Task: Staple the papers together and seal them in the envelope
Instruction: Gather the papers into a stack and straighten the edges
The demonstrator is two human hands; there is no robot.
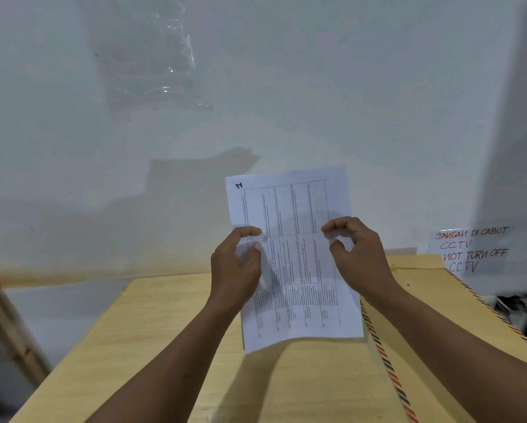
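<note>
Two hands up, both on papers (295, 254), held upright above table (152, 325), printed table facing the person.
- Left hand (237, 267): thumb and fingers pinched on left edge, approx mid-height.
- Right hand (358, 254): pinched on right edge, same height; hands apart, sheet width between.
- Envelope (433, 315): brown w/ striped border, flat on table, to the right, partly under right forearm. Looks empty; can't tell flap state.
- Stapler: none in view.
- Staple on papers: none visible.
- Status est.: early. Aligning sheets; stapling, inserting, sealing all left.
</note>
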